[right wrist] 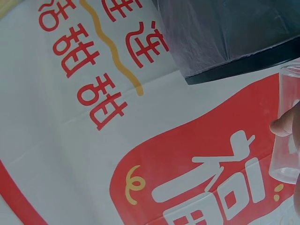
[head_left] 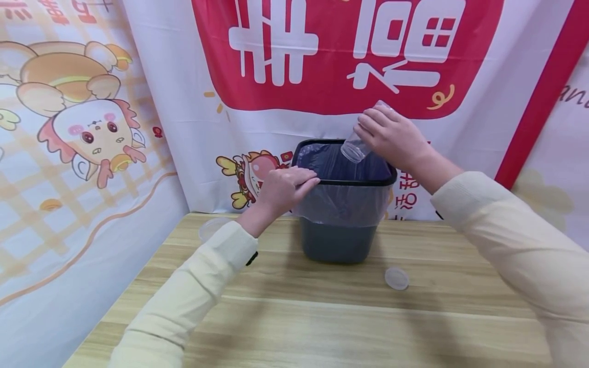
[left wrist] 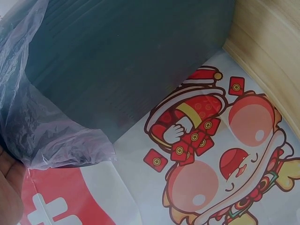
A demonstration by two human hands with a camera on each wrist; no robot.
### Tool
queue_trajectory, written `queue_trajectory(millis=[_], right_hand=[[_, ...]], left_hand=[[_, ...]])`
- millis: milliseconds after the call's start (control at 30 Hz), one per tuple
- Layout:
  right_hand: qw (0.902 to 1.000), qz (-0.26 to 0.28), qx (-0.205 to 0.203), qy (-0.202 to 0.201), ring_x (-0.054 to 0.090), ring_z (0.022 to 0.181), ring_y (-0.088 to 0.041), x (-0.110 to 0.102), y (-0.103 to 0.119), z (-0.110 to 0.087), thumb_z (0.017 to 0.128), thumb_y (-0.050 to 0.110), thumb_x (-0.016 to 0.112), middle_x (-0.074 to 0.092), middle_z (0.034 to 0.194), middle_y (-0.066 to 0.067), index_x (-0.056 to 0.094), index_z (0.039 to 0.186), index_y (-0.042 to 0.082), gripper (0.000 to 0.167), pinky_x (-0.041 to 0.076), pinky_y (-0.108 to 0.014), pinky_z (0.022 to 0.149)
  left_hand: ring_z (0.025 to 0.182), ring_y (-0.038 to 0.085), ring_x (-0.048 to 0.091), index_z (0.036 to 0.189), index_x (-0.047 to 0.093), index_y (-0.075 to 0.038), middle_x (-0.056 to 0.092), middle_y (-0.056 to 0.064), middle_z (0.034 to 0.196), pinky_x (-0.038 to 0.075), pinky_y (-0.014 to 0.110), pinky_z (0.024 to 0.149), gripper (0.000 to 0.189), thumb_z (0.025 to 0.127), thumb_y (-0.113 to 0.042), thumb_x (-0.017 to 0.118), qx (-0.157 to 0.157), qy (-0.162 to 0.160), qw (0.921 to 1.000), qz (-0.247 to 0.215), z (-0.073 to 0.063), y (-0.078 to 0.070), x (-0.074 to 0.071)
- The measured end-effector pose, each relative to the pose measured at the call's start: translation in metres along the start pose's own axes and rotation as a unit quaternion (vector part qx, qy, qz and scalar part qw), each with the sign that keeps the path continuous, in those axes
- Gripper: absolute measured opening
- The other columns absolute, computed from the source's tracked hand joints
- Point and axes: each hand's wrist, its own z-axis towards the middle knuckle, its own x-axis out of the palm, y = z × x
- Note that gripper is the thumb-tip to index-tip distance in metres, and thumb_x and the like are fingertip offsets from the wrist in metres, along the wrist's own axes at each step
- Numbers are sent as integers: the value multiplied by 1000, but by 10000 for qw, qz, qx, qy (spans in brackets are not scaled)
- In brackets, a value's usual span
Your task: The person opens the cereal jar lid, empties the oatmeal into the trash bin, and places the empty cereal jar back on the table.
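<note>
A dark grey trash can (head_left: 338, 243) lined with a translucent plastic bag (head_left: 342, 204) stands at the back of the table. My left hand (head_left: 287, 190) grips its black rim at the near left corner; in the left wrist view only part of that hand (left wrist: 9, 187) shows beside the bag. My right hand (head_left: 398, 135) holds a clear plastic jar (head_left: 355, 148) above the right side of the can, tilted with its mouth down toward the opening. In the right wrist view the jar (right wrist: 286, 161) looks see-through, with fingers around its side.
A small clear round lid (head_left: 397, 278) lies on the wooden table (head_left: 294, 327), right of the can. Another clear round piece (head_left: 212, 227) sits at the back left, partly behind the left sleeve. A printed cloth (head_left: 161, 76) hangs close behind the can.
</note>
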Motion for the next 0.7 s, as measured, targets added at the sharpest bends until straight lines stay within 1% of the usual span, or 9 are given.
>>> queue_trajectory(millis=[200,400,533,700], right_hand=[[9985,299,414,-188,50,119,-40,3,-1,-8,66,3,85,56,126,-24,56,130,-2,70,36,-46,106],[9934,625,909,-309,54,112,-40,3,1,-15,71,6,84,58,121,-26,56,128,-5,65,42,-46,102],[9887,856,1194,-311,56,111,-42,1,3,-20,71,5,83,59,120,-27,57,127,-7,62,44,-47,99],[9807,1161,1561,-204,57,108,-43,0,4,-25,71,5,83,59,118,-27,56,125,-8,61,48,-50,94]], left_hand=[[95,18,69,104,77,-7,73,5,102,53,32,87,22,90,-23,71,60,-16,10000,49,0,1,0],[95,18,69,104,77,-7,73,5,102,52,32,87,22,89,-23,71,69,-21,10000,62,0,2,0],[95,18,69,105,76,-8,73,5,103,53,31,87,22,90,-23,71,38,32,10000,43,0,2,-1],[95,18,69,105,76,-7,73,5,103,53,31,85,22,90,-23,71,12,46,10000,-14,0,1,0]])
